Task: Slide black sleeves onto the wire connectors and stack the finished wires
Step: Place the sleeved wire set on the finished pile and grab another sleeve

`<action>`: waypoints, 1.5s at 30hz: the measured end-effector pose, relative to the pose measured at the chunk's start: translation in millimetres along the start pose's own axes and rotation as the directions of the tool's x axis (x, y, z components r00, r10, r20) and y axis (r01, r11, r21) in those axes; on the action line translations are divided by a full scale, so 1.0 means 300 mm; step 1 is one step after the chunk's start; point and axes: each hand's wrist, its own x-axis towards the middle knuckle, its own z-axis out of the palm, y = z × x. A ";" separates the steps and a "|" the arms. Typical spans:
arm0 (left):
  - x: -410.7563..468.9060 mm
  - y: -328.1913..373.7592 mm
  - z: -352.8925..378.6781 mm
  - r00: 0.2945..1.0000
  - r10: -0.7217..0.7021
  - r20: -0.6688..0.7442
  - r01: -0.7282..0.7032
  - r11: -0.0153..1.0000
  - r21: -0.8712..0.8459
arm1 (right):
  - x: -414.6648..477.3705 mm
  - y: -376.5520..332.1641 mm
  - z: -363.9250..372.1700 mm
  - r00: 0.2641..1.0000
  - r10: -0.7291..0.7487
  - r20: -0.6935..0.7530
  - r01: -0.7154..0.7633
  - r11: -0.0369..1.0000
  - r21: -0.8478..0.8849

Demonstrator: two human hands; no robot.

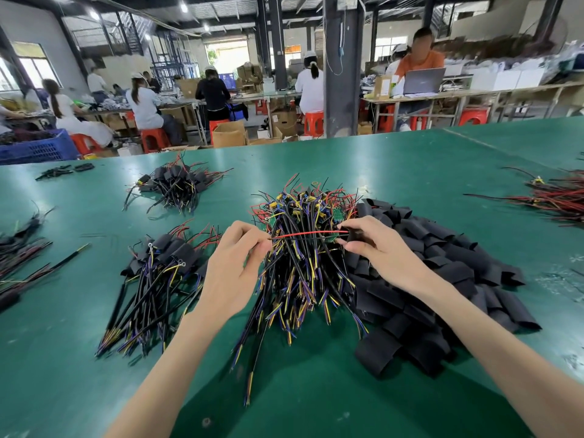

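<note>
Two hands share one wire. Finished stack [161,263] lies at nine o'clock. My left hand [237,267] pinches the red wire [303,233] by its end. It looks thin and floppy, so I'd hold close to the tip. Beneath it the unsleeved bundle [300,279] could snag. My right hand [379,251] pinches a soft black sleeve [349,234] at the far end; loose sleeves [436,279] heap at three o'clock.

Large factory hall: a dark steel pillar [343,74], ceiling lights [184,7], a bright window [31,64] at left. People [145,105] sit on red plastic stools [313,123] at long benches [474,92], cardboard boxes [229,134] beside them. A green surface [410,159] fills the foreground.
</note>
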 end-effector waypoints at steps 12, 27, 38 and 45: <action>0.003 -0.014 0.003 1.000 -0.028 -0.003 0.028 0.996 0.088 | -0.008 -0.042 -0.011 0.996 -0.088 -0.013 0.089 0.987 0.132; -0.033 0.087 0.049 0.973 0.097 0.208 -0.107 0.993 0.039 | -0.041 -0.105 0.051 0.886 -0.462 -0.041 0.330 0.689 -0.646; -0.033 0.098 0.071 0.991 0.104 0.079 -0.105 0.994 0.010 | -0.073 -0.160 0.090 0.956 -0.282 0.086 0.280 0.779 -0.561; -0.030 0.091 0.071 0.988 0.126 0.086 -0.129 0.991 0.034 | -0.068 -0.145 0.086 0.952 -0.285 0.109 0.300 0.812 -0.501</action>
